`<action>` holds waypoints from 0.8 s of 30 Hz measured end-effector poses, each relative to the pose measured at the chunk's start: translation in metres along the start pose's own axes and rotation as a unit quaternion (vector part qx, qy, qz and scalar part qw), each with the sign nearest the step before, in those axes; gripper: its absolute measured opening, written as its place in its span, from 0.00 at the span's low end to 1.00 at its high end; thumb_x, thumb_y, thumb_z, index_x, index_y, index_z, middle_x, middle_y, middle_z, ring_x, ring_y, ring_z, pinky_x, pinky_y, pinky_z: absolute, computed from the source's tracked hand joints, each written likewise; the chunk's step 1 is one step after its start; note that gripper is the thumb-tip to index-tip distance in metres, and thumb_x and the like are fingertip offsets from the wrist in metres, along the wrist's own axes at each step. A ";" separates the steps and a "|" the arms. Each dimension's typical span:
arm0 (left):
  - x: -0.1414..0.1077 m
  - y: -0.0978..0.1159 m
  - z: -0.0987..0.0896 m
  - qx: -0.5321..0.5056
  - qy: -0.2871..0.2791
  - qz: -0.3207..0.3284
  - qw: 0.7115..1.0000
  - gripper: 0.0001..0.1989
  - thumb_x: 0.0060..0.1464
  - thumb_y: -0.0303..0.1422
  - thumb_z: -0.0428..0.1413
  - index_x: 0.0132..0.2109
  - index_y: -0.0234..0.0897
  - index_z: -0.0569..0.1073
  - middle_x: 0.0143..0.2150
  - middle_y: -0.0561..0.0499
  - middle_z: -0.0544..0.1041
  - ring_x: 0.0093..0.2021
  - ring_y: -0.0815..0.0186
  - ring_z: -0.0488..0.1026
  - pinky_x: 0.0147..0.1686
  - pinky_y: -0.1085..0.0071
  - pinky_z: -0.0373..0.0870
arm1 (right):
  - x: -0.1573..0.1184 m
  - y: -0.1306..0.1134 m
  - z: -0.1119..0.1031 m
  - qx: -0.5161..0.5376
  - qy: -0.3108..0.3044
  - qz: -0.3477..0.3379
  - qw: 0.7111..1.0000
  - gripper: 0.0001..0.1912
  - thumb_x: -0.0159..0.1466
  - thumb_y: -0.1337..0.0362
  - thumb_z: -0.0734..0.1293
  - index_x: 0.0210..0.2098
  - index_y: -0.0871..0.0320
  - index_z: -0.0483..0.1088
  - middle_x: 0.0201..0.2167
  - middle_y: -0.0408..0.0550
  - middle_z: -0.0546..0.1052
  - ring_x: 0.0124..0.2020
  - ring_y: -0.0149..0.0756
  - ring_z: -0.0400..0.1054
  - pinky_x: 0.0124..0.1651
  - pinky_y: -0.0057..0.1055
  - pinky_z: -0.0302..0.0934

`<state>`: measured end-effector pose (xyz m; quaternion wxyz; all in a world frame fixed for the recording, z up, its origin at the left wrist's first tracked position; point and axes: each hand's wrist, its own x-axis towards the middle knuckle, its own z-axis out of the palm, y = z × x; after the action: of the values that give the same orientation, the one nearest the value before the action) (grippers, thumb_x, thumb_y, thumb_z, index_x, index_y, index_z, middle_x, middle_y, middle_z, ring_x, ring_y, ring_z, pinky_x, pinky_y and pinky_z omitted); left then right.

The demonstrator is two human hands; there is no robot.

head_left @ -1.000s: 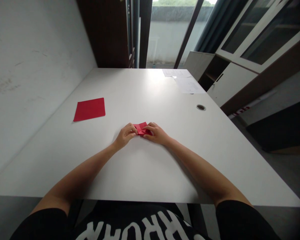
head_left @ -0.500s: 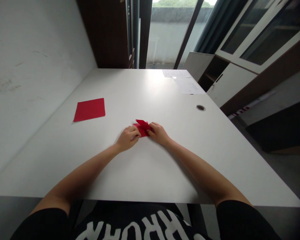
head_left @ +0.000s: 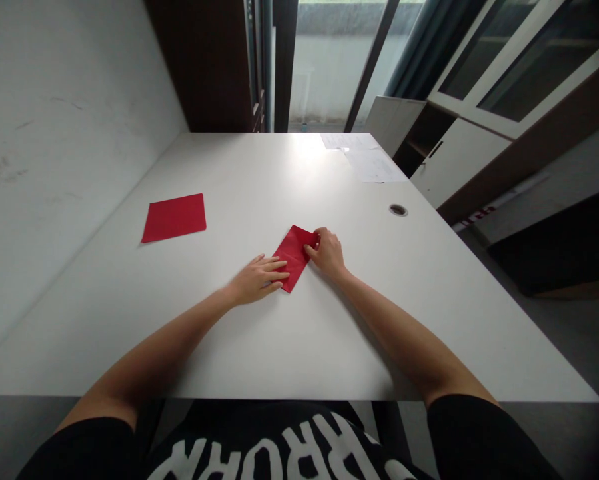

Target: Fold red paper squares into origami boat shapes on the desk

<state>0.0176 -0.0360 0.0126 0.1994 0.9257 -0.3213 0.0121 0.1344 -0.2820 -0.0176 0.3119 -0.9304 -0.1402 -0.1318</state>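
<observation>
A red folded paper [head_left: 295,255] lies slanted on the white table [head_left: 259,347], between my hands. My left hand [head_left: 260,278] rests with spread fingers on its lower left part. At its upper right corner, my right hand [head_left: 328,251] pinches the edge between thumb and fingers. Apart from these, a flat red sheet [head_left: 174,218] lies farther left on the table, touched by neither hand.
White papers [head_left: 374,164] lie at the table's far right corner. A round cable hole [head_left: 398,210] is near the right edge. A wall [head_left: 69,133] borders the left side, and white cabinets [head_left: 462,160] stand beyond the right edge.
The red paper between my hands now lies flatter and shows a larger, slanted face; its raised flap is down. My left fingers have spread out, and my right hand has moved slightly up and right.
</observation>
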 end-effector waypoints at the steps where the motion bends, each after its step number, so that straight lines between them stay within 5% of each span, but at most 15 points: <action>1: 0.000 0.000 0.000 -0.002 0.005 -0.005 1.000 0.17 0.69 0.40 0.49 0.60 0.50 0.76 0.68 0.51 0.69 0.70 0.56 0.62 0.70 0.46 0.52 | 0.000 0.001 -0.001 -0.035 0.013 -0.010 0.999 0.28 0.61 0.59 0.70 0.59 0.59 0.66 0.47 0.60 0.75 0.48 0.55 0.68 0.50 0.52 0.64; 4: 0.000 -0.003 0.001 0.003 0.040 -0.030 0.999 0.15 0.68 0.37 0.51 0.55 0.50 0.79 0.65 0.52 0.73 0.68 0.56 0.65 0.70 0.45 0.51 | -0.002 -0.002 -0.006 -0.073 0.009 -0.087 0.993 0.35 0.65 0.61 0.67 0.69 0.57 0.56 0.63 0.64 0.67 0.62 0.60 0.61 0.60 0.58 0.59; 8: 0.000 -0.012 0.004 0.005 0.084 -0.065 0.994 0.13 0.66 0.33 0.52 0.49 0.46 0.80 0.60 0.50 0.77 0.65 0.57 0.69 0.70 0.45 0.50 | -0.010 -0.009 -0.007 -0.028 -0.126 -0.281 0.951 0.24 0.73 0.62 0.58 0.67 0.48 0.64 0.70 0.48 0.64 0.70 0.47 0.55 0.71 0.52 0.52; 10: -0.001 -0.016 0.004 -0.007 0.092 -0.079 0.993 0.11 0.65 0.32 0.52 0.48 0.44 0.79 0.61 0.50 0.77 0.64 0.58 0.71 0.70 0.47 0.54 | -0.012 -0.010 -0.005 -0.007 -0.187 -0.321 0.928 0.23 0.74 0.59 0.56 0.67 0.46 0.64 0.70 0.45 0.63 0.72 0.45 0.54 0.73 0.51 0.50; 17: -0.003 -0.018 0.003 -0.007 0.095 -0.119 0.988 0.12 0.63 0.30 0.53 0.52 0.41 0.74 0.66 0.45 0.71 0.68 0.56 0.66 0.70 0.51 0.57 | -0.004 0.000 -0.006 -0.020 -0.245 -0.278 0.929 0.37 0.70 0.47 0.63 0.73 0.53 0.54 0.74 0.51 0.53 0.75 0.51 0.46 0.75 0.54 0.44; 24: -0.009 -0.017 -0.003 -0.015 0.061 -0.086 0.994 0.31 0.55 0.40 0.61 0.64 0.42 0.66 0.70 0.43 0.65 0.71 0.52 0.59 0.71 0.47 0.50 | -0.007 -0.004 -0.011 0.010 -0.211 -0.267 0.940 0.38 0.64 0.54 0.71 0.70 0.52 0.60 0.71 0.57 0.60 0.72 0.55 0.53 0.71 0.57 0.51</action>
<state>0.0215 -0.0176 0.0077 0.2328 0.9444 -0.2275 0.0470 0.1249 -0.2874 -0.0094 0.2381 -0.8619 -0.4477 -0.0100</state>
